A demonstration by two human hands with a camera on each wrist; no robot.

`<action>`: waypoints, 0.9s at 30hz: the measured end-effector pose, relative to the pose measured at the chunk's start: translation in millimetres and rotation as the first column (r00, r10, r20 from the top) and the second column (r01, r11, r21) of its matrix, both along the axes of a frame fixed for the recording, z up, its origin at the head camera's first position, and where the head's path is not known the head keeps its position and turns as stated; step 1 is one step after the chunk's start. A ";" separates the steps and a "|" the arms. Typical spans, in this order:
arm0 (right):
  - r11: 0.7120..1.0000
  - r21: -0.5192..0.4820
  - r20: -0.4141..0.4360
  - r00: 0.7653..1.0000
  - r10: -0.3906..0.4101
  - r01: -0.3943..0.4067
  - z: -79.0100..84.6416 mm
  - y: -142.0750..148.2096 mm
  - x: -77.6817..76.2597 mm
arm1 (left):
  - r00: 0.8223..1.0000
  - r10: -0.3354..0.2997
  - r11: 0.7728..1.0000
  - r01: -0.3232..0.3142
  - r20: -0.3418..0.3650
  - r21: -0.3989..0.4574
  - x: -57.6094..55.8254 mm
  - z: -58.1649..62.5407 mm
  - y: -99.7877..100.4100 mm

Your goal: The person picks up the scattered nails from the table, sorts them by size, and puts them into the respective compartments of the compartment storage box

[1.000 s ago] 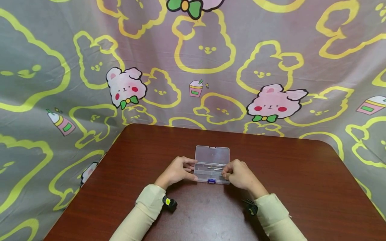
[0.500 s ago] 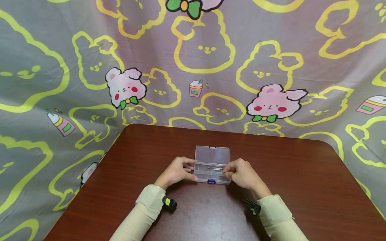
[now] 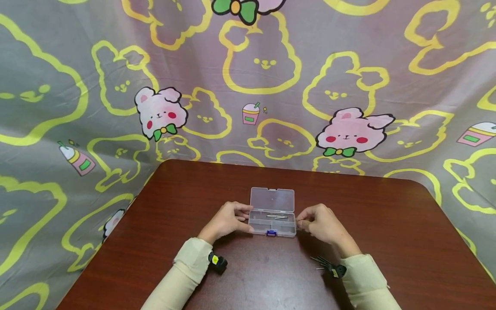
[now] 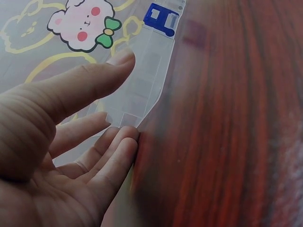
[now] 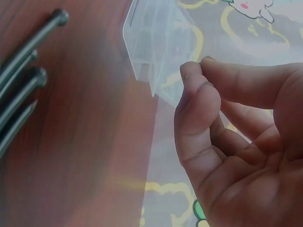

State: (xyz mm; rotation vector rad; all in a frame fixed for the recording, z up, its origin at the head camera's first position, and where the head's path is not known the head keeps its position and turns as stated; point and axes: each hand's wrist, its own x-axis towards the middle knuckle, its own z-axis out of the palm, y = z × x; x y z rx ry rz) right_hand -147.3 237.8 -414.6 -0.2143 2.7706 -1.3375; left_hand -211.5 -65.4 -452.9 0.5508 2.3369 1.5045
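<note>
A clear plastic compartment box (image 3: 260, 228) with a blue latch lies on the table, its lid (image 3: 272, 199) raised at the back. Inside its rear compartment are shiny metal nails (image 3: 277, 216). My left hand (image 3: 226, 219) holds the box's left end, index finger at the back and thumb at the front corner. In the left wrist view the other fingers (image 4: 120, 151) bend at that end. My right hand (image 3: 319, 224) is just right of the box. Its thumb and index fingertips (image 5: 196, 101) meet, with no object showing between them.
Several dark nails (image 5: 28, 42) lie on the brown table (image 3: 248, 275) under my right wrist, partly behind the wrist camera (image 3: 336, 270) in the head view. A patterned curtain (image 3: 271, 99) hangs behind and along both sides of the table.
My right hand has drawn out of the box's right side and shifted right, uncovering that end and more of the nails on the table. The left hand and box keep still.
</note>
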 end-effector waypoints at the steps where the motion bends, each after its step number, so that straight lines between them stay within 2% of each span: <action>1: 1.000 0.002 0.002 1.000 -0.003 0.003 0.2 1.2 1.0 | 1.000 -0.001 1.000 0.001 0.002 0.000 0.0 -0.2 0.0; 8: 0.999 -0.018 0.020 0.999 -0.040 0.041 -0.6 12.0 7.4 | 1.000 0.005 1.000 -0.005 0.007 0.007 -0.1 -2.0 0.3; 15: 0.999 0.009 0.028 0.999 -0.041 0.041 -5.1 23.8 11.1 | 1.000 0.004 1.000 -0.004 0.004 0.016 -0.8 -2.7 1.0; 27: 0.996 0.054 0.101 0.992 -0.078 0.072 -9.5 43.5 18.8 | 1.000 0.010 1.000 -0.010 0.012 0.014 -0.9 -3.8 0.5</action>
